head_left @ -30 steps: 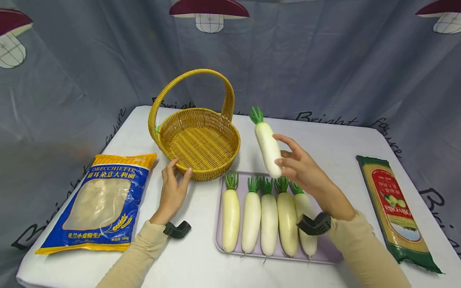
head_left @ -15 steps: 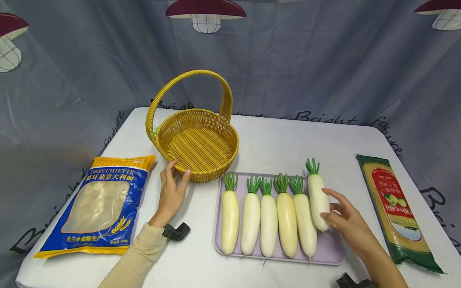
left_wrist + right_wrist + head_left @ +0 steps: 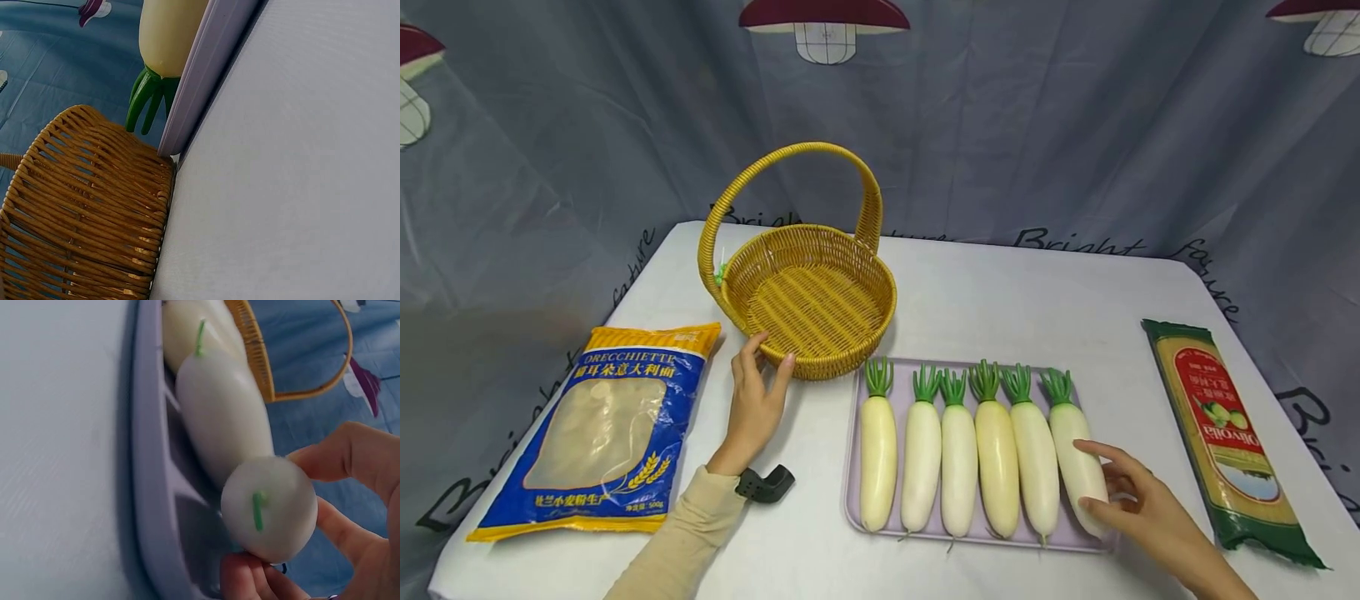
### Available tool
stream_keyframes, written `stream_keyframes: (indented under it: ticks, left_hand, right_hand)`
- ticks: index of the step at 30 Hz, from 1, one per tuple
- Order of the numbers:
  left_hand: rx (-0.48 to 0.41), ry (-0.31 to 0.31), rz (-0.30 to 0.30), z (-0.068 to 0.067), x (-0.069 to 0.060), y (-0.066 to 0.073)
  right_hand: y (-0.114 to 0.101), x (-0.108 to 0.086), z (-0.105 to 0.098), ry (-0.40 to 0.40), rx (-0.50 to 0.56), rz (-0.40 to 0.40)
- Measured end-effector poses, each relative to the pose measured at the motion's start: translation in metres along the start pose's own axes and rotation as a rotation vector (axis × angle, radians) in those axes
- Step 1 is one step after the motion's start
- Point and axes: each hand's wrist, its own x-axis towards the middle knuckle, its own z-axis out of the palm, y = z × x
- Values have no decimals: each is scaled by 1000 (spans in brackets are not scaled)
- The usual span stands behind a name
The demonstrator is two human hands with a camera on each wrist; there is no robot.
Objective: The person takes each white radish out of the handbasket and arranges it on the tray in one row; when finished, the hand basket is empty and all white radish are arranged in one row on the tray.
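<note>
My right hand holds a white daikon radish at the tray's right end, thumb on one side and fingers on the other. In the right wrist view that radish's root end faces the camera, between thumb and fingers. It lies beside several other radishes in a row on a lilac tray, green tops pointing away. My left hand touches the near left side of a wicker basket, fingers loosely extended. The left wrist view shows the basket wall but not the hand.
A blue and yellow orecchiette bag lies left of the left arm. At the right lies a green-ended pasta packet. The basket's tall handle arches up. A grey curtain hangs behind the white table.
My right hand has carried the radish from in the air near the basket to the right and down onto the tray's right end. The left hand has stayed at the basket.
</note>
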Motion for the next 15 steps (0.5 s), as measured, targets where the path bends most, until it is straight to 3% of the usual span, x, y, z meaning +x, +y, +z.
stream_keyframes:
  ticks: [3,9,11,15]
  left_hand:
    - [-4,-1,4,-1,0,1]
    - [1,0,0,-1,0,1]
    - [4,-2,1,1,-1,1]
    - [2,-10,5,4,-2,1]
  right_hand:
    - [0,0,3,42,-50,-43]
    - [1,0,9,127,-172,-222]
    - [1,-2,8,121,-234,-220]
    - [-5,-6,-2,82,-373,-127]
